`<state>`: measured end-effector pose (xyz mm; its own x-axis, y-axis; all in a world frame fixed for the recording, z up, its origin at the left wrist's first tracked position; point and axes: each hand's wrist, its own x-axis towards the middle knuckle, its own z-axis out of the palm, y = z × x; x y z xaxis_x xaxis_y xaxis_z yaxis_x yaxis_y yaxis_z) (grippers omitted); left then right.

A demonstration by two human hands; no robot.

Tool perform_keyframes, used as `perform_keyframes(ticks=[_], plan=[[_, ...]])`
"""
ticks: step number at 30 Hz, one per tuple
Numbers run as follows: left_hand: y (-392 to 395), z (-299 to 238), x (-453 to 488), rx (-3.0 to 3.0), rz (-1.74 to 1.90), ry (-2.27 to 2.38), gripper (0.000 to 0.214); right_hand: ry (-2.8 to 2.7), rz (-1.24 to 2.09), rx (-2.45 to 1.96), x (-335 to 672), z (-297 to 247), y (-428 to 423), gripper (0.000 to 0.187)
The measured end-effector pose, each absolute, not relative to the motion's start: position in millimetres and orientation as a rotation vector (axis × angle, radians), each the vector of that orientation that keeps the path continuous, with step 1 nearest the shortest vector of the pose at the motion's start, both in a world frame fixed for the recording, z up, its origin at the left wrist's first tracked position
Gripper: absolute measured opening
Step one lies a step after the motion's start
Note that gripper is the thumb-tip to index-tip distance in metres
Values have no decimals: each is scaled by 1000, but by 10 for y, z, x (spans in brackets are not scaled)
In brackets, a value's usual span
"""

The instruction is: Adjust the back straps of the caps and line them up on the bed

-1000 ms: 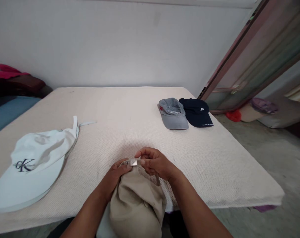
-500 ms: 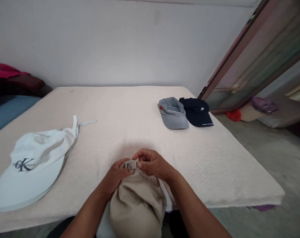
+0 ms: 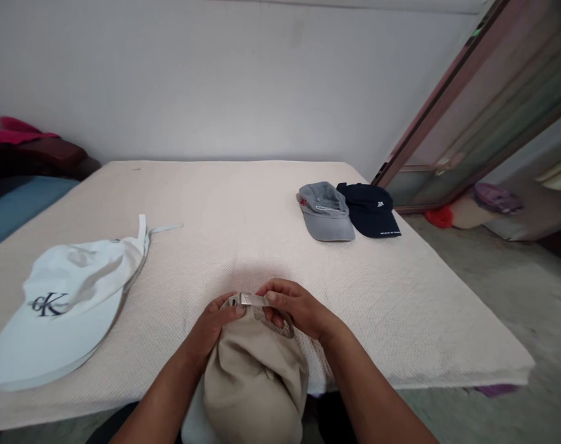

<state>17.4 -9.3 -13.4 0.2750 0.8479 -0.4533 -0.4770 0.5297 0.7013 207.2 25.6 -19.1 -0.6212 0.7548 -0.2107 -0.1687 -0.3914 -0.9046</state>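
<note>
While cloth (image 3: 229,209) and wall (image 3: 215,86) off-white, left hand (image 3: 215,319), right hand (image 3: 292,305) tight on beige cap (image 3: 257,394)

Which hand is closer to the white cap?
The left hand: it grips the beige cap, right of the white cap. The right hand is farther right, on the strap.

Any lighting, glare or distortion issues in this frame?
Head view: soft light; faint shadow on the cloth beyond the tan cap; slight shine on its buckle; likely wide-angle stretch, the door frame leaning; brim lettering on the navy cap too small to read.
</note>
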Motion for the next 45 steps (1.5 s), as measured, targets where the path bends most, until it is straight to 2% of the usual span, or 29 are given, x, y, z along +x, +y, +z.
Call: perform_keyframes(ticks=[7,23,35,41,45], plan=[[-111,-64,202,474,941,971,30,-1111,2107,-778,2076,-217,246,27],[-134,-56,175,498,884,954,22,-958,2169,-641,2073,-161,227,31],[-124,-172,186,543,890,970,21,-1058,2106,-654,1971,-177,217,23],[-144,-130,186,535,884,938,25,-1129,2057,-741,1972,-165,234,24],[-133,-190,173,587,883,917,20,-1157,2056,-706,1957,-168,220,24]])
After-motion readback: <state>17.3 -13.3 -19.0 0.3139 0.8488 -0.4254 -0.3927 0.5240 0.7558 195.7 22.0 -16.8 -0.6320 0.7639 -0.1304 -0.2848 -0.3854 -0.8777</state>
